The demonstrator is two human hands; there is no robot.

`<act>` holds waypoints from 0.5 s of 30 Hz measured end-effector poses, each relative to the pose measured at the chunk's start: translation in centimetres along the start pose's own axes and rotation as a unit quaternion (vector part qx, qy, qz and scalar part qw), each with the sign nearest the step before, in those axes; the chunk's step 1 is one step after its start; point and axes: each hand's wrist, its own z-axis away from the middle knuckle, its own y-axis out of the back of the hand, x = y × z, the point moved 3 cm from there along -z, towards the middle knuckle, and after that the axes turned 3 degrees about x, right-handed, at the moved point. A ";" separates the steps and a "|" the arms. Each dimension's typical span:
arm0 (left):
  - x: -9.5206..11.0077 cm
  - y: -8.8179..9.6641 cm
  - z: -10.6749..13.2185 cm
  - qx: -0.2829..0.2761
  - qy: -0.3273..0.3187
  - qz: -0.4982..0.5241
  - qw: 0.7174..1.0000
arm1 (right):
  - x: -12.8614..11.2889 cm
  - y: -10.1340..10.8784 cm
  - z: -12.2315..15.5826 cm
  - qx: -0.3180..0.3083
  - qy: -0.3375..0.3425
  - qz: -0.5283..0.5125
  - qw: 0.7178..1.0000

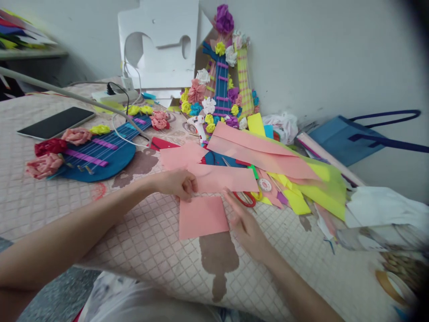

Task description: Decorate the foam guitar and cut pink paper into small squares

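A long pink paper strip [228, 180] lies crosswise in front of me. My left hand [179, 183] has its fingers curled and pinched at the strip's left end. At the strip's lower edge is the fingertip of my right hand [246, 226], its index finger stretched out and the other fingers loosely bent. Between the hands, nearer to me, a pink paper square [203, 218] rests flat on the quilted cloth. Another pink piece with a ragged edge [182, 155] lies just beyond the left hand. Red-handled scissors [246, 199] are partly covered by the strip.
A blue guitar shape with paper flowers [100, 154] and a tablet [56, 121] lie left. Behind are a glue gun [197, 127] and a flower-covered blue guitar neck [221, 85]. Pink sheets [264, 154], yellow sheets [321, 188], a blue bag [348, 138] and a tape roll [392, 286] lie right.
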 end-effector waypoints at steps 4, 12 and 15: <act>0.7 0.7 0.4 0.007 -0.026 0.018 0.999 | 1.1 1.3 -1.2 0.119 -0.128 -0.122 0.977; 0.9 1.9 1.0 0.011 -0.031 0.003 0.999 | 2.0 0.5 -4.1 0.039 -0.159 -0.084 0.983; 0.8 2.2 1.3 0.030 -0.018 -0.079 0.996 | 2.1 0.2 -4.7 0.032 -0.146 -0.013 0.989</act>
